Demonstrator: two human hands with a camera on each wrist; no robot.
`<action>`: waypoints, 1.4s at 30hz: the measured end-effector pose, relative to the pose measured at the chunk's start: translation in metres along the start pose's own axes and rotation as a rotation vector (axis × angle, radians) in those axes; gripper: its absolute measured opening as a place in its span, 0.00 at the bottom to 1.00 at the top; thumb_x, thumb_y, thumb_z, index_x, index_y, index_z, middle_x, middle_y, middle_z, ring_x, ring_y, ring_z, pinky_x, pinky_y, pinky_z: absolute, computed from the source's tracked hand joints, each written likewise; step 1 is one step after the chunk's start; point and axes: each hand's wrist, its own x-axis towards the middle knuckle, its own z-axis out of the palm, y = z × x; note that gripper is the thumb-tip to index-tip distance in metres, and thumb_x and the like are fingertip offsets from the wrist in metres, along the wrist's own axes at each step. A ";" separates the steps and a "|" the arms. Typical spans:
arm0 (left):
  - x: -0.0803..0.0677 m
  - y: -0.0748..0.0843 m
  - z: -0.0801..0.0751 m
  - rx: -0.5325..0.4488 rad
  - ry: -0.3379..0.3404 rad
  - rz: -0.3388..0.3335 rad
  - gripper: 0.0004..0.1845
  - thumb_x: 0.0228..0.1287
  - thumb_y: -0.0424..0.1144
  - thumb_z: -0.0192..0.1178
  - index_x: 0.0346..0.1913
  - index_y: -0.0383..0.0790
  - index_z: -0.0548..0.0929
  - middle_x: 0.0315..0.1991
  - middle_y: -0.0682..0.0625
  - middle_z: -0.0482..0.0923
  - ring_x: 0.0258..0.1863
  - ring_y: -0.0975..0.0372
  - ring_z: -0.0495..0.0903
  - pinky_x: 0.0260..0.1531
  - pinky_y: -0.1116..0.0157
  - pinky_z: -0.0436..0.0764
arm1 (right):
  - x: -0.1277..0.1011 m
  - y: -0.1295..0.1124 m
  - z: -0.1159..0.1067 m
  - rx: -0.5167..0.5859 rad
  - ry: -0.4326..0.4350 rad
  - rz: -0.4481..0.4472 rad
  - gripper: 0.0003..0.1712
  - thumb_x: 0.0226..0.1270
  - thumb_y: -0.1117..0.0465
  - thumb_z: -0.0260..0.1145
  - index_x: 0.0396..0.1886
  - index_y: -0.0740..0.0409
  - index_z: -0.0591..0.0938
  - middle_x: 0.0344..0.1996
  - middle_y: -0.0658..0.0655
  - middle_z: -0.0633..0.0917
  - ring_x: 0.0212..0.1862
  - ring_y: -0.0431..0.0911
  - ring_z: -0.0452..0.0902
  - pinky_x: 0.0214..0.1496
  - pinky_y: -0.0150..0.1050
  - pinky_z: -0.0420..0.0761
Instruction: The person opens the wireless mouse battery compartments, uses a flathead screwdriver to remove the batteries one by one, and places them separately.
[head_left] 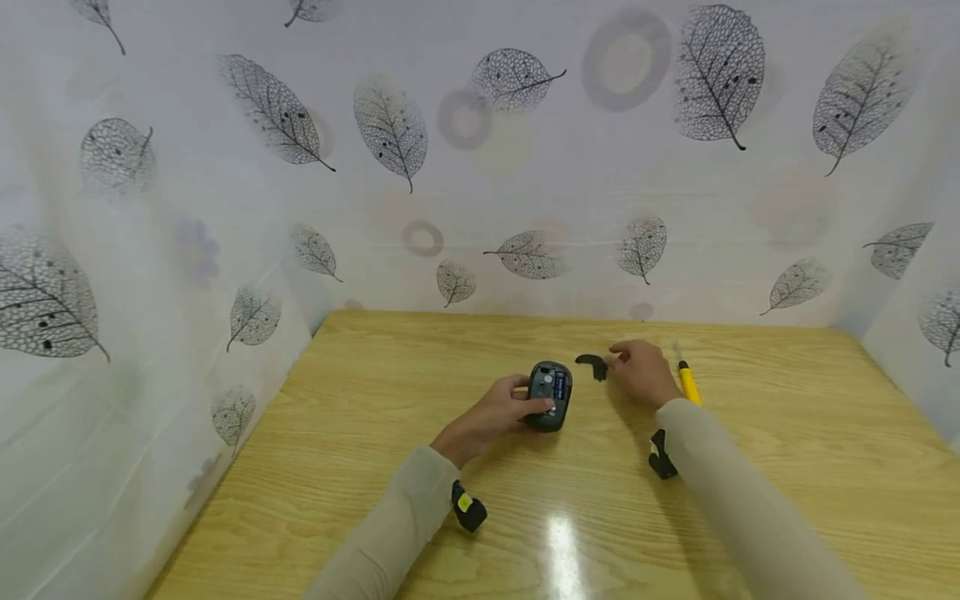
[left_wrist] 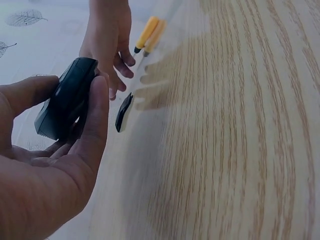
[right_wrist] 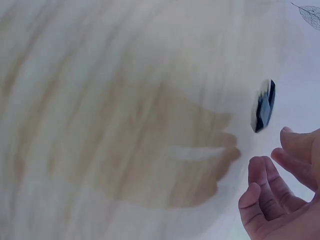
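Observation:
My left hand [head_left: 495, 414] grips a black computer mouse [head_left: 540, 388] above the table, its underside facing up. Inside its uncovered compartment a dark blue battery [head_left: 559, 386] shows, and the thumb lies across the lower part. In the left wrist view the fingers and thumb clasp the mouse [left_wrist: 65, 105] by its sides. To the right of it a black curved battery cover [head_left: 597, 366] lies on the table. Beside that cover hovers my right hand [head_left: 642, 371], fingers loosely bent; the right wrist view shows a gap between its fingertips [right_wrist: 286, 131] and the cover [right_wrist: 264, 107].
Just right of my right hand lies a screwdriver [head_left: 687, 384] with a yellow handle, its shaft pointing away. A wood-grain table [head_left: 360, 367] ends at a white curtain [head_left: 360, 225] printed with leaves, behind and at the sides.

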 end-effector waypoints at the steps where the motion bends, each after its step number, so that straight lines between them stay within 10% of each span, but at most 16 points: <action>1: 0.000 0.000 0.000 0.001 0.003 0.000 0.35 0.71 0.34 0.64 0.74 0.29 0.61 0.57 0.37 0.80 0.52 0.50 0.84 0.50 0.56 0.87 | -0.001 0.000 -0.002 0.004 0.006 -0.002 0.23 0.79 0.59 0.59 0.63 0.74 0.77 0.52 0.73 0.82 0.51 0.64 0.80 0.50 0.60 0.83; 42: -0.009 0.000 -0.002 -0.035 -0.016 0.039 0.31 0.72 0.32 0.63 0.73 0.35 0.64 0.56 0.35 0.78 0.49 0.52 0.84 0.52 0.54 0.86 | -0.049 0.039 -0.072 -0.149 0.043 0.141 0.30 0.71 0.52 0.67 0.50 0.81 0.80 0.44 0.75 0.83 0.44 0.66 0.81 0.44 0.62 0.83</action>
